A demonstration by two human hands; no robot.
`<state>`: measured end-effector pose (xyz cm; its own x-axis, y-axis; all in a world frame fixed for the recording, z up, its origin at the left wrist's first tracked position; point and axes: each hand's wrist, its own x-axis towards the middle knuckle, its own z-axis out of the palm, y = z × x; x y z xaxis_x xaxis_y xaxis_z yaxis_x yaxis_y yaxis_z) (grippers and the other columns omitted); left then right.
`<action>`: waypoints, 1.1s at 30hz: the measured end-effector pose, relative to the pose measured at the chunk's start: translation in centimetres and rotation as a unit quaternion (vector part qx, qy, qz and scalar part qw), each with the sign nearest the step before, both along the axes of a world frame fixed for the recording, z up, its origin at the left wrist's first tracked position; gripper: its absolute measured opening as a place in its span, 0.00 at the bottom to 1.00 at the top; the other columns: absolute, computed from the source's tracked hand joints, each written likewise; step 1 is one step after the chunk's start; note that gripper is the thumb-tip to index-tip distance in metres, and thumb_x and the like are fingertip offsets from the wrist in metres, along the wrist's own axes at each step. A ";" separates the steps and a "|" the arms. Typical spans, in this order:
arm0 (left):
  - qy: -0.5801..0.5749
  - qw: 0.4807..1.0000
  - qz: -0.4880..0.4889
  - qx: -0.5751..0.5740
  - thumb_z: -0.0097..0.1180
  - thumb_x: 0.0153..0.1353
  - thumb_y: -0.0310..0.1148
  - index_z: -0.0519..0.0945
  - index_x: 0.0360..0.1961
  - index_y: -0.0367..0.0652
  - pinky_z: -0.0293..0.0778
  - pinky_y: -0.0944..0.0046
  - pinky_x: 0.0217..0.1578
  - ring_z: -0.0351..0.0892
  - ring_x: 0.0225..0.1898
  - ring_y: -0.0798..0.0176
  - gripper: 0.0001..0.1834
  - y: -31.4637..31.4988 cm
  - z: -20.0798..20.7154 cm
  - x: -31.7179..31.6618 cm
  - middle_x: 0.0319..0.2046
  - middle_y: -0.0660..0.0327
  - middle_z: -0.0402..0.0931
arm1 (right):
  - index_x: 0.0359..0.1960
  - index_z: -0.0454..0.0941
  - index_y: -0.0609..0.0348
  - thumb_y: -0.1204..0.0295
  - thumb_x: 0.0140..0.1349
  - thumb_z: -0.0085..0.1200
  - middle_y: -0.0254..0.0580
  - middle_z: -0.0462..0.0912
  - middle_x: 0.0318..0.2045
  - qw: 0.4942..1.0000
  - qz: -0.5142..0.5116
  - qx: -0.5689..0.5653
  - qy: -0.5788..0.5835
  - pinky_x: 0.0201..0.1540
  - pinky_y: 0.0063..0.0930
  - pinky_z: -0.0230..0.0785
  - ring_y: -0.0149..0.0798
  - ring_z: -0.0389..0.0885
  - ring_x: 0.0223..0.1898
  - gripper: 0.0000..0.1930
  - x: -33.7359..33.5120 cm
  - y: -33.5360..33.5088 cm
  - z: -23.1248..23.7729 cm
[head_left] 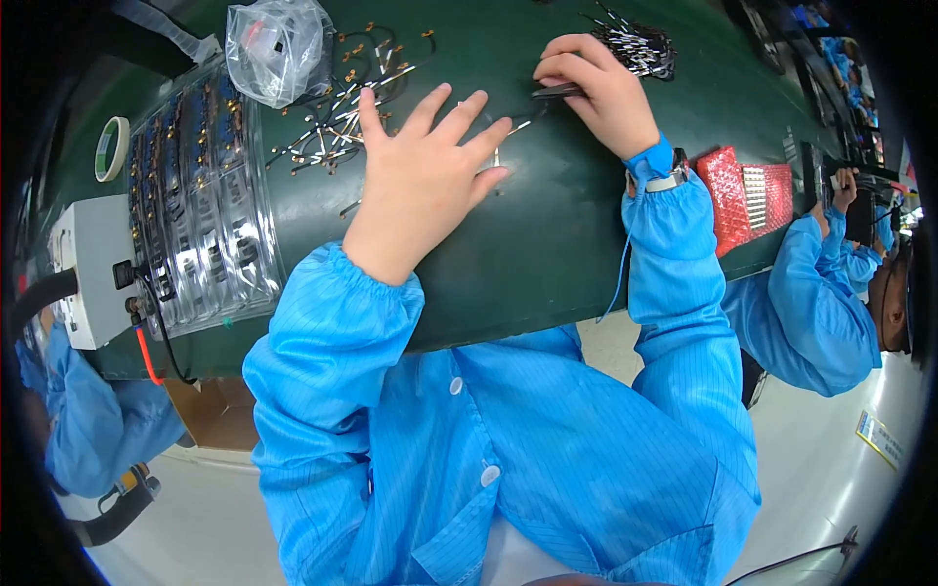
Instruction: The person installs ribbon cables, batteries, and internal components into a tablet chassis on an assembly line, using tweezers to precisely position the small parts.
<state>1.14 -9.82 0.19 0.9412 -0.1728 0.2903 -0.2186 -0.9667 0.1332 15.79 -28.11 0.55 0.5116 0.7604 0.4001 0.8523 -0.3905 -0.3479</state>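
Observation:
My left hand (420, 190) lies palm down over the green table (489, 264), its fingers spread and holding nothing. Around its fingertips, on the left, is a loose pile of short black-and-silver cables (337, 127) with gold-coloured ends. A small cable piece with a pale tip (525, 125) shows just right of the left fingers. My right hand (611, 103) is closed on slim black tweezers (559, 91), whose tips point left toward that piece. Beyond the right hand, a dense bundle of black cables (637, 49) lies on the table.
Left of the pile stand a clear plastic tray (264, 278) of small parts, a clear bag (278, 59), a tape roll (112, 149) and a white box-shaped device (96, 278) with cords. Red bubble wrap (720, 195) lies beside my right sleeve. Blue-sleeved co-workers (821, 308) sit at both sides.

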 end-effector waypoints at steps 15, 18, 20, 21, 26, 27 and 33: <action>-0.007 0.999 0.033 -0.032 0.61 0.48 0.46 0.75 0.51 0.51 0.59 0.44 0.52 0.68 0.48 0.59 0.27 -3.0 0.9 -1.8 0.45 0.62 0.70 | 0.37 0.79 0.55 0.79 0.50 0.56 0.39 0.76 0.38 0.971 -0.190 0.079 -0.118 0.40 0.28 0.71 0.42 0.78 0.38 0.11 7.6 -9.9 3.1; -0.020 0.998 0.055 -0.020 0.61 0.48 0.48 0.73 0.52 0.49 0.60 0.45 0.51 0.67 0.47 0.59 0.30 -3.4 0.0 -1.8 0.46 0.61 0.69 | 0.38 0.79 0.47 0.73 0.53 0.55 0.31 0.77 0.39 0.970 -0.204 -0.025 -0.129 0.39 0.32 0.72 0.42 0.78 0.39 0.10 9.7 -9.8 1.5; -0.030 0.997 0.061 -0.021 0.61 0.48 0.48 0.72 0.52 0.48 0.61 0.47 0.50 0.67 0.48 0.59 0.30 -3.5 -0.1 -1.4 0.46 0.61 0.69 | 0.39 0.78 0.43 0.72 0.52 0.55 0.27 0.76 0.40 0.956 -0.245 -0.092 -0.133 0.39 0.31 0.72 0.41 0.78 0.39 0.12 9.5 -9.5 1.8; -0.023 0.997 0.068 -0.012 0.61 0.48 0.47 0.72 0.53 0.47 0.61 0.49 0.49 0.67 0.48 0.59 0.30 -3.5 -0.1 -1.2 0.47 0.62 0.69 | 0.39 0.78 0.43 0.72 0.52 0.55 0.27 0.76 0.40 0.956 -0.243 -0.091 -0.134 0.39 0.31 0.72 0.41 0.78 0.39 0.12 9.7 -9.5 1.9; -0.012 0.997 0.070 -0.011 0.59 0.50 0.40 0.72 0.53 0.45 0.63 0.55 0.47 0.68 0.48 0.60 0.27 -3.0 -0.4 -0.8 0.48 0.64 0.69 | 0.39 0.79 0.41 0.74 0.50 0.57 0.27 0.77 0.39 0.936 -0.283 -0.127 -0.168 0.38 0.30 0.73 0.40 0.78 0.38 0.14 9.6 -8.1 2.3; -0.027 0.998 0.063 -0.001 0.57 0.50 0.37 0.72 0.52 0.45 0.63 0.55 0.47 0.68 0.49 0.61 0.26 -2.9 -0.7 -0.8 0.49 0.65 0.70 | 0.39 0.79 0.41 0.74 0.50 0.57 0.27 0.77 0.39 0.936 -0.281 -0.126 -0.169 0.38 0.30 0.73 0.40 0.78 0.38 0.14 9.3 -7.4 2.5; -0.048 0.998 0.026 0.008 0.50 0.50 0.29 0.73 0.50 0.45 0.64 0.56 0.47 0.67 0.53 0.61 0.23 -2.5 -0.7 -1.0 0.53 0.66 0.69 | 0.37 0.81 0.47 0.66 0.55 0.55 0.33 0.77 0.39 0.974 -0.210 -0.045 -0.066 0.41 0.34 0.71 0.44 0.77 0.40 0.09 8.1 0.2 1.6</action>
